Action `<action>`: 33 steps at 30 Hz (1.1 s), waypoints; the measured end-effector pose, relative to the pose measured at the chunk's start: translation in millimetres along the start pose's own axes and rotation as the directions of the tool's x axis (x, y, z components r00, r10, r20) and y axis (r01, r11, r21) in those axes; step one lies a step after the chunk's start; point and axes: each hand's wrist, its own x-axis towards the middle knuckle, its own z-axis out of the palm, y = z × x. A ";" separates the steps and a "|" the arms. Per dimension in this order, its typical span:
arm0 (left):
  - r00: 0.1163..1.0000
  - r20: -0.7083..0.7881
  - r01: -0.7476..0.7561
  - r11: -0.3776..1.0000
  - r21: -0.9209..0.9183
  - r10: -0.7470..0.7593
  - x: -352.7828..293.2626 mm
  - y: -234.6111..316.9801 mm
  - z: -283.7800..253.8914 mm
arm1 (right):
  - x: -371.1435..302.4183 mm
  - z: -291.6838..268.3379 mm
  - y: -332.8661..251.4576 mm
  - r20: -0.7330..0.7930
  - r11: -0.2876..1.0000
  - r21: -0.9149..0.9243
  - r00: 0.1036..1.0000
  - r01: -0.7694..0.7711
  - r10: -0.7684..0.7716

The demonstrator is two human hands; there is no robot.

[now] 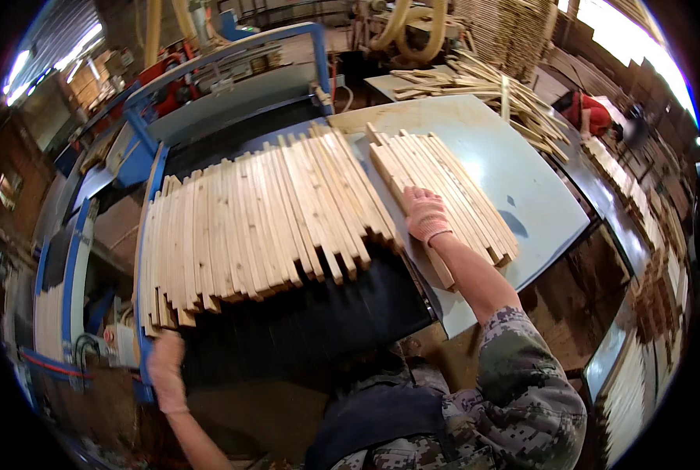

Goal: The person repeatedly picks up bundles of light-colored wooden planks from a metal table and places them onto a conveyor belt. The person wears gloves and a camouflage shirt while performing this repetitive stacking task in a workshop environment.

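Observation:
My right hand [427, 215], in a pink glove, lies over the left edge of a small stack of wooden strips [463, 200]. Its fingers curl over the outermost strips and hold them. To the left, a broad row of pale wooden strips [248, 219] lies side by side on a black conveyor belt [311, 317], their near ends uneven. My left hand [167, 368], also gloved, is at the row's near left corner beside the blue frame. Motion smears its fingers, and whether it touches the strips cannot be made out.
The small stack rests on a pale grey tabletop [534, 188] joined to the belt's right side. A blue machine frame [225, 55] spans the belt's far end. Loose strips [491, 90] lie heaped beyond the table. At far right, a person in red [597, 113] bends near more stacked wood.

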 end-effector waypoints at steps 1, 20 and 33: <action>0.991 0.113 0.112 0.911 -0.398 -0.073 -22.3 11.0 38.5 | -3.3 -0.7 2.1 0.030 1.000 0.004 1.000 -0.008 0.008; 0.264 0.441 0.095 0.478 0.873 -0.858 -232.9 -379.5 301.2 | -361.5 71.8 13.7 0.773 0.619 0.619 0.514 -0.484 -0.371; 0.420 0.365 0.446 0.539 0.715 -0.831 -193.8 -272.6 549.9 | -642.6 276.9 243.6 0.824 0.438 0.235 0.417 -0.868 0.384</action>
